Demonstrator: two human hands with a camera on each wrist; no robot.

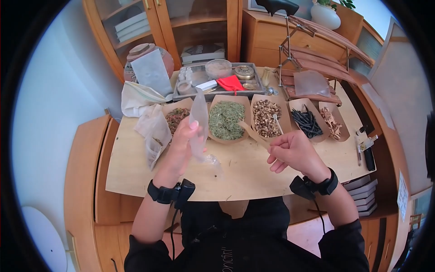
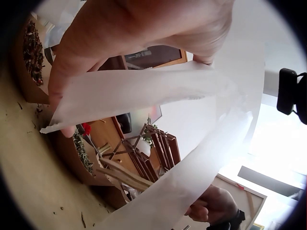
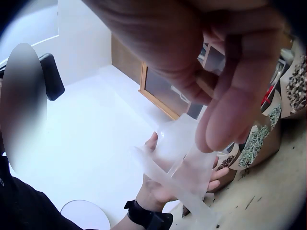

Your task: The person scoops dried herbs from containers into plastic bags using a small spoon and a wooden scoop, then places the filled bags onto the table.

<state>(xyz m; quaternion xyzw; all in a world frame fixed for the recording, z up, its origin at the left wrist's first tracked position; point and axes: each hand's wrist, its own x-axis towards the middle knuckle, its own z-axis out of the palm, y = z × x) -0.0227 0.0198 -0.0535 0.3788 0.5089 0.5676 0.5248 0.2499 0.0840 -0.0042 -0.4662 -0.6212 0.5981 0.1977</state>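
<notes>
My left hand grips a translucent white bag above the table, left of the tray of green herb. In the left wrist view the bag gapes apart below the fingers. My right hand pinches the end of a pale wooden tool, which looks like tongs; its far end points at the green herb. The left wrist view shows the wooden tool as two strips. From the right wrist, the bag lies against the open left palm. Whether anything is in the bag cannot be told.
Paper trays hold reddish bits, brown chunks with a small spoon, dark sticks and tan pieces. A filled bag stands left. Behind are a grey tray and a wooden rack; small bottles lie right.
</notes>
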